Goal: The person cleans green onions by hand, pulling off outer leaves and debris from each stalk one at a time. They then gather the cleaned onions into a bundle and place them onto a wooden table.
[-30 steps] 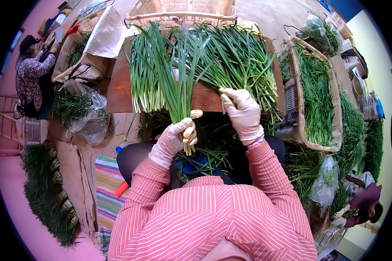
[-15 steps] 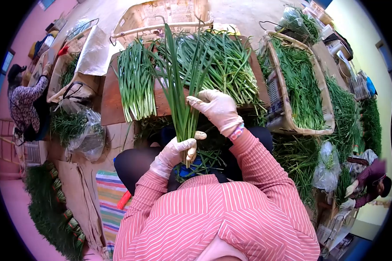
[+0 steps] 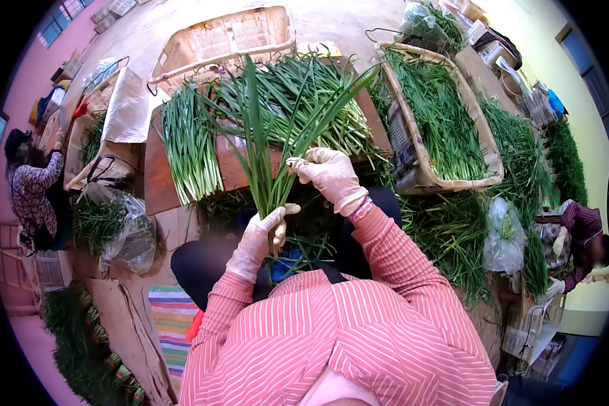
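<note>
My left hand (image 3: pixel 257 242), in a pale glove, is closed round the lower stalks of an upright bunch of garlic chives (image 3: pixel 266 179). To its right, my gloved right hand (image 3: pixel 330 178) pinches at the bunch's side, where some long leaves lean out to the right. Beyond both hands is a brown board (image 3: pixel 233 168). On it lie a neat row of garlic chives (image 3: pixel 191 145) at the left and a looser, wider heap (image 3: pixel 318 101) at the right. Loose green leaves lie below my hands, over my lap.
A crate (image 3: pixel 490 145) full of greens stands right of the board; another crate (image 3: pixel 227 34) stands behind it. Plastic bags (image 3: pixel 504 237) and heaped stalks (image 3: pixel 446 240) lie at the right. One person (image 3: pixel 37 179) works at far left, another (image 3: pixel 582 233) at far right.
The bunch's leaves have spread apart, with some now leaning right beside my right hand. My left hand still grips the stalks. The whole view has shifted slightly.
</note>
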{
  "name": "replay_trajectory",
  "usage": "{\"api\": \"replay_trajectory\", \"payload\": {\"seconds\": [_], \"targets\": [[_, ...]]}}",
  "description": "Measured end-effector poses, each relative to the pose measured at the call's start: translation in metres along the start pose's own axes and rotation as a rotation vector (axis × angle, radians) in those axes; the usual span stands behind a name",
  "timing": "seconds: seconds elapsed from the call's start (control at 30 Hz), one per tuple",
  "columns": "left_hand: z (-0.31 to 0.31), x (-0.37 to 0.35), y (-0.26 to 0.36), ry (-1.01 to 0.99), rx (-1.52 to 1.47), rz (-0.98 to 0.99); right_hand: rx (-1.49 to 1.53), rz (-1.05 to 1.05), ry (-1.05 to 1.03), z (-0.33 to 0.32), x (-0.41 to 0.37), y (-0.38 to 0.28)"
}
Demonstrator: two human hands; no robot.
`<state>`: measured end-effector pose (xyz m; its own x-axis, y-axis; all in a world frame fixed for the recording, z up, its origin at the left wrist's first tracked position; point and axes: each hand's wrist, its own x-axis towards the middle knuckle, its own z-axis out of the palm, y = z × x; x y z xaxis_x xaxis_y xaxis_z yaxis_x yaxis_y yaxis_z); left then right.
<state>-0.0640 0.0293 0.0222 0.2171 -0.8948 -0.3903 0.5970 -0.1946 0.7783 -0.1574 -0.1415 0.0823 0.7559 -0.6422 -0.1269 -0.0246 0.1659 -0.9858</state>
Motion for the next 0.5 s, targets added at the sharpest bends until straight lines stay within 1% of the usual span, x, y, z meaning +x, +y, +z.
{"api": "replay_trajectory", "payload": {"seconds": [0.03,0.1,0.13,0.17,0.23,0.27,0.3,0.33,0.37,0.4,0.43,0.47,0.5], "targets": [[0.002,0.001,0.000,0.002,-0.001,-0.009,0.004,0.008,0.003,-0.001,-0.004,0.001],[0.003,0.001,-0.001,0.036,0.060,-0.013,0.041,-0.091,0.063,-0.002,-0.013,-0.004],[-0.001,0.002,-0.008,0.099,0.024,-0.041,0.141,-0.141,0.072,-0.009,-0.015,-0.013],[-0.012,0.005,-0.018,0.156,-0.020,-0.118,0.136,-0.240,0.168,-0.011,-0.020,-0.035],[-0.008,0.003,-0.019,0.154,0.090,-0.139,0.004,-0.121,0.213,-0.030,-0.036,-0.078],[0.008,-0.001,-0.008,0.136,0.182,-0.076,0.006,-0.166,0.218,-0.040,-0.041,-0.082],[0.015,0.000,-0.010,0.118,0.191,0.024,-0.068,-0.310,0.289,-0.048,-0.050,-0.085],[0.018,0.004,-0.005,0.089,0.086,-0.012,-0.094,-0.374,0.331,-0.064,-0.054,-0.078],[0.023,0.007,0.000,0.076,0.028,-0.001,-0.128,-0.440,0.376,-0.085,-0.060,-0.069],[0.023,0.012,0.001,0.080,-0.012,0.053,-0.109,-0.416,0.453,-0.100,-0.072,-0.067],[0.017,0.017,0.000,-0.012,-0.038,0.171,-0.084,-0.386,0.521,-0.114,-0.087,-0.064],[0.013,0.022,0.002,-0.061,-0.117,0.237,-0.004,-0.364,0.573,-0.131,-0.104,-0.057],[0.004,0.032,0.006,-0.146,-0.175,0.248,-0.018,-0.364,0.639,-0.146,-0.124,-0.049]]}}
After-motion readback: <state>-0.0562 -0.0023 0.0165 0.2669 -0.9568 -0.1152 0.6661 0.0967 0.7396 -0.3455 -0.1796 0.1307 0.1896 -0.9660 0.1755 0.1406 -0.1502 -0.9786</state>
